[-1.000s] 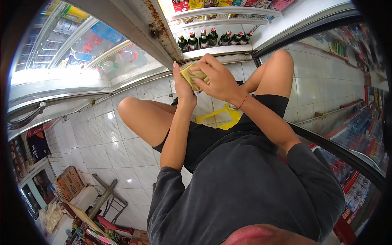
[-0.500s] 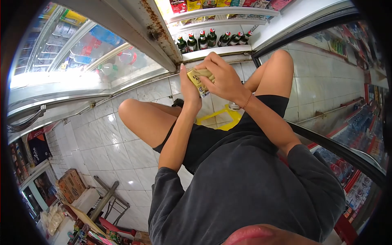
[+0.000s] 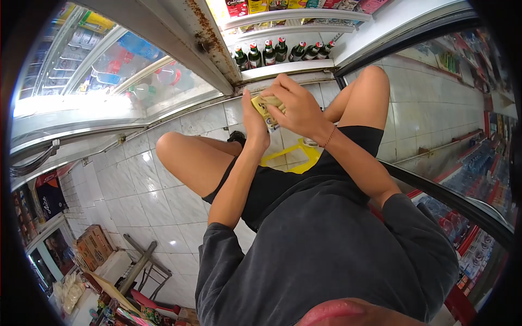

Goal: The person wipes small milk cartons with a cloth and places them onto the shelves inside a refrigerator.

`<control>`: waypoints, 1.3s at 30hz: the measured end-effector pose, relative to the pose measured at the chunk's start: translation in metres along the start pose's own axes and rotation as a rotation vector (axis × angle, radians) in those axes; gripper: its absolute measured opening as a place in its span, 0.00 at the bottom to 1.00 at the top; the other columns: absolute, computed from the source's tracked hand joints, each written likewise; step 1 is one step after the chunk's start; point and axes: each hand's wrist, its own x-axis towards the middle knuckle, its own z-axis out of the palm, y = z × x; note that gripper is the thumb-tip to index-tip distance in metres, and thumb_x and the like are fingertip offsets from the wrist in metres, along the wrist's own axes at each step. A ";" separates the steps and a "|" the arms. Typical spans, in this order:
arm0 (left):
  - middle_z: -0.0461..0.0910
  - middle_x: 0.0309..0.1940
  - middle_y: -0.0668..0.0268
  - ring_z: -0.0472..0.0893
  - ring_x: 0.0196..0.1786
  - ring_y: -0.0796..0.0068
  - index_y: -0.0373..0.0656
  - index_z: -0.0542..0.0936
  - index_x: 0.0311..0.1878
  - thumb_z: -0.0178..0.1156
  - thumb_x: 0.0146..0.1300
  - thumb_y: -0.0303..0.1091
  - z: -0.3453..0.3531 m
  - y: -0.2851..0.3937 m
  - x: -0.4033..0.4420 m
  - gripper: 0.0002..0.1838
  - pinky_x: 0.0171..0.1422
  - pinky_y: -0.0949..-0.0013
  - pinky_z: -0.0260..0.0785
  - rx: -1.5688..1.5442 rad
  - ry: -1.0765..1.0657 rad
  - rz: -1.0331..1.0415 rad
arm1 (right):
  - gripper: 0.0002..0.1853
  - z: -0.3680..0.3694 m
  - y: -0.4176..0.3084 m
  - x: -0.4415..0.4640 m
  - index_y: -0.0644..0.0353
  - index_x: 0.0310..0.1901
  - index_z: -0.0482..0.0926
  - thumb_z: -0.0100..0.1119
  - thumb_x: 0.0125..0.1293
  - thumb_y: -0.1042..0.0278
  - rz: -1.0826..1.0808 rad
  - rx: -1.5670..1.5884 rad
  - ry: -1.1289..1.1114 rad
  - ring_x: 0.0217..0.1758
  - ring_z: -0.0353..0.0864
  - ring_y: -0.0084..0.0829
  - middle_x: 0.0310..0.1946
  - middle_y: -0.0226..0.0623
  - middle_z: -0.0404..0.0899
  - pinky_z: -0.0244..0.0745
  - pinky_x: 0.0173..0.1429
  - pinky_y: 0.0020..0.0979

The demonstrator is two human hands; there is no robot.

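My left hand (image 3: pixel 253 119) is wrapped around a small yellow drink carton (image 3: pixel 260 106) with dark print, held above the floor between my knees. My right hand (image 3: pixel 298 110) is closed on a beige cloth (image 3: pixel 273 101), which presses against the carton's side. Fingers of the right hand partly cover both cloth and carton. Part of the carton's lower end shows between my hands.
An open fridge stands ahead, with green bottles (image 3: pixel 280 50) on its low shelf and cartons above. Its glass door (image 3: pixel 435 103) is at my right. Below me is a yellow stool (image 3: pixel 310 157). A cardboard box (image 3: pixel 95 247) sits at lower left.
The carton and both hands have shifted very slightly downward in view. The right hand stays on the cloth against the carton.
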 end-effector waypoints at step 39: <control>0.85 0.38 0.64 0.85 0.37 0.72 0.43 0.83 0.49 0.44 0.78 0.66 -0.007 0.013 0.010 0.33 0.42 0.66 0.78 -0.008 0.037 0.108 | 0.13 -0.001 -0.007 -0.001 0.57 0.47 0.84 0.68 0.59 0.75 0.039 0.040 -0.011 0.42 0.81 0.39 0.41 0.37 0.74 0.78 0.46 0.37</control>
